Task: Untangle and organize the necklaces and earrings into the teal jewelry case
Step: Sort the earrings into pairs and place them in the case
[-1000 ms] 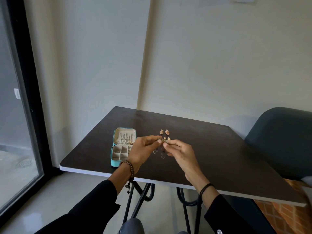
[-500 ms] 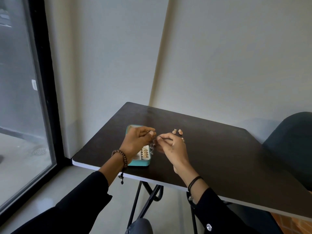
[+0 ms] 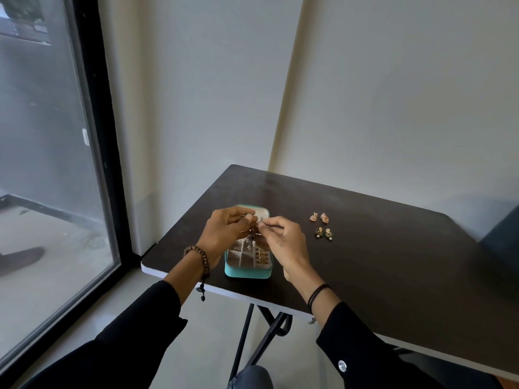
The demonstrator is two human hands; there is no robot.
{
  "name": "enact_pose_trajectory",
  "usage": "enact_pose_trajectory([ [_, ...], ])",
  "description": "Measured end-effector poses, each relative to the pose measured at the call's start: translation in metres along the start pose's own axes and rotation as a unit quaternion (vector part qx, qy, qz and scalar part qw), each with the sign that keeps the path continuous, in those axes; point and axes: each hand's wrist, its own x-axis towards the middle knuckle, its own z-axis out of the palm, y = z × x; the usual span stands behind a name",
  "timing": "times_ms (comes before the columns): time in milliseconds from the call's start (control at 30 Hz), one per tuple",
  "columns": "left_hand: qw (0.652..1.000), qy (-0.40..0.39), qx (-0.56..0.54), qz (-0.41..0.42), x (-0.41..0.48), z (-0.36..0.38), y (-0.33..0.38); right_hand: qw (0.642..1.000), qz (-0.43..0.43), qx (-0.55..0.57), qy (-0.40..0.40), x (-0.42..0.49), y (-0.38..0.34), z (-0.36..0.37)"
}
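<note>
Open teal case (image 3: pixel 247 272) near the front left of a dark table (image 3: pixel 393 262), lid tipped back behind it; pale dividers inside, small gold pieces (image 3: pixel 261 255) in the right-hand compartments, other compartments too dim to read.

Left hand (image 3: pixel 224 237) and right hand (image 3: pixel 283 242) meeting directly above the case; fingertips of both pinched narrow on one small dangling piece of jewelry (image 3: pixel 252 235), hanging between the hands just over the compartments; kind of piece too small to tell, perhaps an earring; not touching the case, as far as can be judged.

Beaded bracelet (image 3: pixel 198 252) on the left wrist, with a dark tassel hanging below the table edge; thin black band (image 3: pixel 318 293) on the right wrist; black sleeves on both arms.

To the right of the right hand, on bare tabletop: a pair of pinkish-gold earrings (image 3: pixel 319 217) side by side, farther back; just in front of them a pair of darker earrings (image 3: pixel 323 233) with pale beads; both pairs apart from the case and from the hands.

Window (image 3: pixel 50 164) with a black frame at the left; plain wall behind; dark chair (image 3: pixel 502 240) at the right edge; black metal legs under the table.
</note>
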Motion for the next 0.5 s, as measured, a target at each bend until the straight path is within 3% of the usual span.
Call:
enact_pose_trajectory([
  [233, 1.000, 0.011, -0.004, -0.026, -0.006, 0.002, -0.013, 0.998, -0.018, -0.061, -0.018, -0.007, 0.007, -0.002],
  [500, 0.990, 0.034, 0.134, 0.012, -0.012, 0.006, -0.018, 0.994, -0.053, -0.082, -0.051, -0.010, 0.007, -0.008],
])
